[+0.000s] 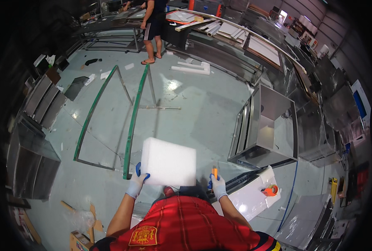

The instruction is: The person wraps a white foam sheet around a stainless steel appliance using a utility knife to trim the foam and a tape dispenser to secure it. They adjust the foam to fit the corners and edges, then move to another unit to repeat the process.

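My left hand [137, 181], in a white glove with blue fingertips, grips a thick white foam block [170, 162] by its lower left edge and holds it up before my body. In my right hand [218, 186], gloved the same way, is an orange utility knife [215, 172] pointing upward; whether its blade is out I cannot tell. To the right of that hand lies a glossy white panel [244, 200] with an orange tape dispenser [270, 190] on it.
Green-topped metal frames [132, 121] stand ahead on the left. A steel cabinet frame [266, 125] sits on the right, near a blue hose [292, 190]. White foam strips [191, 68] lie farther off. Another person [152, 29] stands by the far workbench [110, 30].
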The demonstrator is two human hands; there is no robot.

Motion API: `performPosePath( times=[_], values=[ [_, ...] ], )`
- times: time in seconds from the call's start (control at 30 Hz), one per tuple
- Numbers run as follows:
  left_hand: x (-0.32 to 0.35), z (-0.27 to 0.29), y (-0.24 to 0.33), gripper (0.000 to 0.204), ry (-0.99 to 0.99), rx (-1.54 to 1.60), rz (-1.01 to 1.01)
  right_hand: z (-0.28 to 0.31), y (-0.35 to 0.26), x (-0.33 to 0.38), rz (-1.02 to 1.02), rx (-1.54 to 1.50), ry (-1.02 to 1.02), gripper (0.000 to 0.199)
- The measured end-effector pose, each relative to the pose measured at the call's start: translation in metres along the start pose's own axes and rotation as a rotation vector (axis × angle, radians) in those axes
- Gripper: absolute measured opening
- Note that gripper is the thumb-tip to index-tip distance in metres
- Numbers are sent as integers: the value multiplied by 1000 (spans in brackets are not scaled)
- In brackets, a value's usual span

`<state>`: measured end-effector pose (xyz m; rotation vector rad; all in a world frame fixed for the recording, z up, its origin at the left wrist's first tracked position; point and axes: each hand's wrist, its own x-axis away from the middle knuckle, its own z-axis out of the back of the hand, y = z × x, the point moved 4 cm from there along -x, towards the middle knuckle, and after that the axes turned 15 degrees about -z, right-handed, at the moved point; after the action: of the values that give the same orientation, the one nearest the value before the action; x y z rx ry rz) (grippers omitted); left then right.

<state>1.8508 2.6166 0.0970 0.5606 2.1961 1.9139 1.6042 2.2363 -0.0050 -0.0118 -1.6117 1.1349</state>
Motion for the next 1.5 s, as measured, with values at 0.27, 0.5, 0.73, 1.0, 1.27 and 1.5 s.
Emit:
performPosePath(
  times=[0.27,0.5,0.73,1.0,1.27,1.5],
  values=[
    [-220,-66,-31,60,202,124,142,61,56,-134,-369,-318,242,23],
    [-469,-173,-25,61,170,275,217,51,-30,-228,-333,-448,188,29],
    [-645,-256,2,67,82,291,218,38,-277,-304,-109,-436,143,28],
    [-825,-276,2,106,98,55,331,56,-487,-350,215,-233,237,26],
    [-717,-176,-273,93,398,77,737,57,-174,-101,-714,-297,763,29],
    [-641,-84,-255,53,272,315,841,-7,-163,-121,-928,132,464,50]
  ],
)
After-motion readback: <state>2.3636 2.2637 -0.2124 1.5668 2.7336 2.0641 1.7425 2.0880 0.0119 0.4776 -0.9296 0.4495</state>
